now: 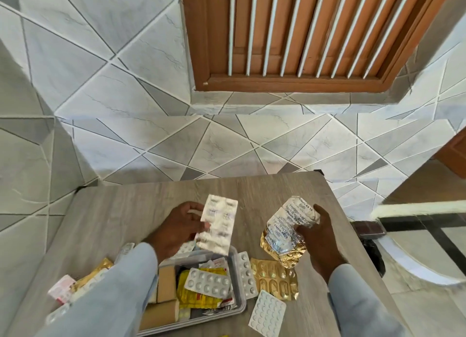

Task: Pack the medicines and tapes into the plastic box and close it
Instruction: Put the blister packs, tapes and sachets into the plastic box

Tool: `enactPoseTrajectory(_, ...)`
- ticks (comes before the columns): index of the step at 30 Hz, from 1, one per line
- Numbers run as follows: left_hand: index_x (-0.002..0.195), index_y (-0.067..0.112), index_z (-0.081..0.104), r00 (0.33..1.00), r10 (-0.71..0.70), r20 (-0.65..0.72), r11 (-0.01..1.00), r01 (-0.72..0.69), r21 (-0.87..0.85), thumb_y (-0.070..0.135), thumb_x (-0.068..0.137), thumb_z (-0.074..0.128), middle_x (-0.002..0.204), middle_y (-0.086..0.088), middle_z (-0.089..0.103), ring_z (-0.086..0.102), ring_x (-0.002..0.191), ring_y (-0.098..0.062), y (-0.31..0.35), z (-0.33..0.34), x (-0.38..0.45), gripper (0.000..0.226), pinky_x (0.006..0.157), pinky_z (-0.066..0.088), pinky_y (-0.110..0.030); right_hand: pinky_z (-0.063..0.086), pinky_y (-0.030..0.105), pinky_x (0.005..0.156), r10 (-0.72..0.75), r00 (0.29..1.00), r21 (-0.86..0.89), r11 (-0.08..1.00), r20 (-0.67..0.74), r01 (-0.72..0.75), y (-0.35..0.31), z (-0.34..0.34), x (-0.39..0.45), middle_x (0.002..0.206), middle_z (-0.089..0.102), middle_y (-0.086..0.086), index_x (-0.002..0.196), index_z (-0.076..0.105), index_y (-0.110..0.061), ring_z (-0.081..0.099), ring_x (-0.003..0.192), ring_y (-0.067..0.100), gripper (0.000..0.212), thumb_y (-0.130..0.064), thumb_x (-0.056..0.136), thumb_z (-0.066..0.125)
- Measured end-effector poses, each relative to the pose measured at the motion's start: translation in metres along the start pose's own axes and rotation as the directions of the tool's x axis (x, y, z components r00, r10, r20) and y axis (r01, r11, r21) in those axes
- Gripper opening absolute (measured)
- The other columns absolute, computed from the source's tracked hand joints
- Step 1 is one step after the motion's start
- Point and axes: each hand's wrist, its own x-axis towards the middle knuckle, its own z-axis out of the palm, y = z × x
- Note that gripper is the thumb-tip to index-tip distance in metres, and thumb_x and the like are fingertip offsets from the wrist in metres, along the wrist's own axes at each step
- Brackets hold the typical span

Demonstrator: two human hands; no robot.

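Observation:
An open clear plastic box (240, 305) sits at the table's near edge, holding tan tape rolls (166, 283), a yellow packet (199, 292) and a silver blister strip (208, 282). My left hand (180, 227) holds a stack of white blister strips (219, 224) just above the box's far edge. My right hand (319, 238) grips a crumpled gold-and-silver foil strip (286, 232) above the table, right of the box. A gold blister strip (276, 277), a silver strip (248, 275) and a white round-pill strip (267, 314) lie on the table beside the box.
More gold and pink medicine packets (75, 285) lie left of the box, partly under my left sleeve. The grey wooden table (121, 210) stands on a tiled floor. A wooden door (290, 36) is ahead and a black-framed glass table (413, 225) stands to the right.

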Motion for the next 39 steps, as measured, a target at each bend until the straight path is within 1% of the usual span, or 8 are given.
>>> enactPoseTrajectory(5,0.111,0.009,0.046,0.972,-0.194,0.133,0.980,0.198,-0.017,-0.015,0.067,0.072,0.088,-0.018,0.057,0.063,0.078,-0.028,-0.050,-0.008,-0.063,0.057,0.057,0.058,-0.035,0.053,0.044,0.078,0.067,0.998,0.166,0.984,0.019,-0.070,-0.003,0.014,-0.019,0.117,0.060,0.011,0.131,0.041,-0.027,0.062,0.100,0.031,0.069,0.010,0.078,0.064)
enactPoseTrajectory(10,0.102,0.010,0.047,0.973,-0.189,-0.136,0.972,0.205,0.114,-0.014,0.066,0.074,0.069,-0.008,0.056,0.059,0.055,-0.015,-0.086,0.008,-0.074,0.051,0.049,0.050,-0.028,0.046,0.063,0.095,0.137,0.980,0.211,0.963,0.144,-0.165,0.011,0.037,-0.046,0.120,0.062,0.013,0.129,0.045,-0.026,0.062,0.107,0.037,0.065,0.010,0.077,0.064)
enactPoseTrajectory(13,0.095,0.022,0.048,0.975,-0.075,-0.207,0.892,0.159,0.423,0.006,0.061,0.079,0.068,0.002,0.058,0.058,0.061,-0.012,-0.094,0.012,-0.072,0.049,0.050,0.044,-0.021,0.053,0.052,0.090,0.134,0.970,0.122,0.979,0.204,-0.161,0.020,0.062,-0.068,0.122,0.061,0.012,0.131,0.044,-0.025,0.061,0.108,0.034,0.067,0.013,0.079,0.060)
enactPoseTrajectory(21,0.099,0.039,0.048,0.999,-0.038,-0.019,0.772,0.041,0.634,0.047,0.060,0.074,0.099,0.013,0.060,0.060,0.090,-0.011,-0.106,-0.011,-0.069,0.048,0.082,0.053,-0.031,0.055,0.059,0.082,0.129,0.980,0.137,0.979,0.154,-0.151,0.048,0.095,-0.088,0.119,0.062,0.025,0.123,0.051,-0.014,0.064,0.104,0.043,0.066,-0.001,0.060,0.066)
enactPoseTrajectory(28,0.104,0.029,0.043,1.000,-0.016,0.001,0.768,0.011,0.640,0.029,0.062,0.081,0.108,0.005,0.050,0.055,0.097,-0.017,-0.105,0.010,-0.071,0.056,0.079,0.050,-0.028,0.052,0.063,0.084,0.099,0.988,0.136,0.984,0.116,-0.114,0.039,0.084,-0.088,0.113,0.063,0.030,0.117,0.055,-0.006,0.064,0.100,0.048,0.049,0.008,0.071,0.058)
enactPoseTrajectory(33,0.122,0.032,0.046,0.999,0.044,-0.008,0.721,-0.026,0.692,0.024,0.075,0.072,0.131,0.007,0.054,0.049,0.125,-0.017,-0.107,0.014,-0.068,0.054,0.106,0.040,-0.031,0.054,0.044,0.072,0.096,0.985,0.063,0.992,0.140,-0.105,0.043,0.089,-0.099,0.105,0.062,0.032,0.106,0.058,-0.010,0.066,0.090,0.037,0.039,0.007,0.071,0.057)
enactPoseTrajectory(36,0.096,0.028,0.058,0.995,0.071,-0.069,0.733,-0.006,0.680,0.016,0.083,0.059,0.107,0.002,0.063,0.059,0.099,-0.016,-0.097,-0.002,-0.069,0.017,0.090,0.051,-0.032,0.055,0.050,0.087,0.146,0.984,-0.049,0.989,0.098,-0.142,0.049,0.088,-0.102,0.116,0.058,0.011,0.125,0.044,-0.028,0.060,0.105,0.032,0.063,0.010,0.077,0.061)
enactPoseTrajectory(39,0.094,0.013,0.064,0.989,-0.063,-0.130,0.942,0.102,0.319,0.024,0.095,0.047,0.085,-0.006,0.069,0.063,0.074,-0.018,-0.081,-0.013,-0.071,0.020,0.064,0.051,-0.030,0.053,0.049,0.093,0.127,0.978,-0.173,0.980,0.168,-0.097,0.048,0.095,-0.106,0.117,0.059,0.006,0.127,0.040,-0.030,0.061,0.105,0.026,0.068,0.012,0.078,0.061)
